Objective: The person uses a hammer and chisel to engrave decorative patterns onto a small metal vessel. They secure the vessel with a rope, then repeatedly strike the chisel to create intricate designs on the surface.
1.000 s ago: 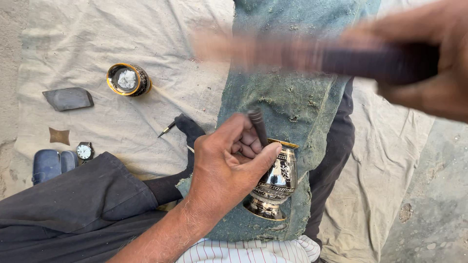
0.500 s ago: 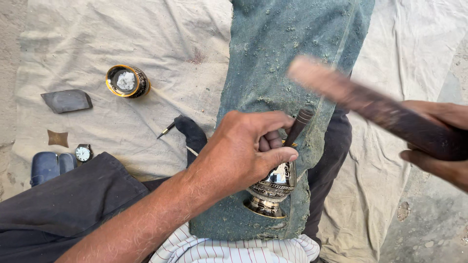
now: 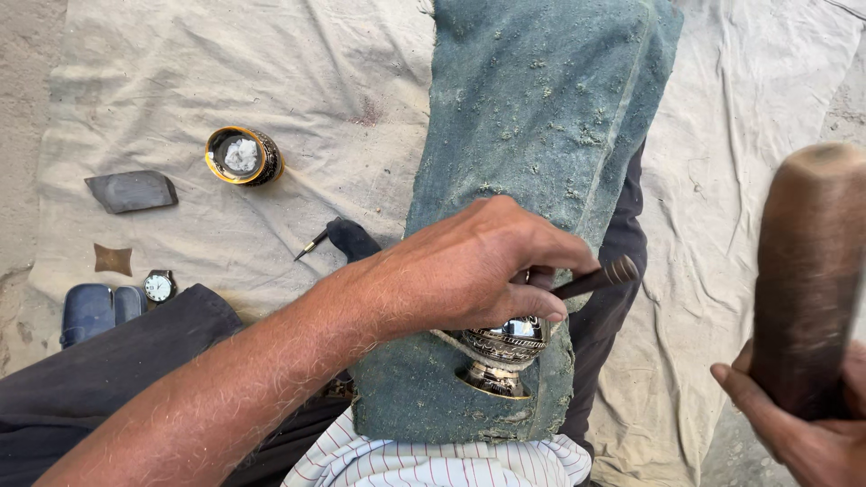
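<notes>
The left hand (image 3: 469, 271) pinches a dark slim metal chisel (image 3: 595, 278) against the engraved silver metal vessel (image 3: 505, 347) on the lap — its shaft pointing right, toward the brown wooden mallet (image 3: 807, 280) gripped in the right hand (image 3: 803, 428).

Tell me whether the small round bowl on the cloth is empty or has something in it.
Not empty. The small round bowl stands upright on the cloth with a whitish lump inside; what the lump is cannot be told.
</notes>
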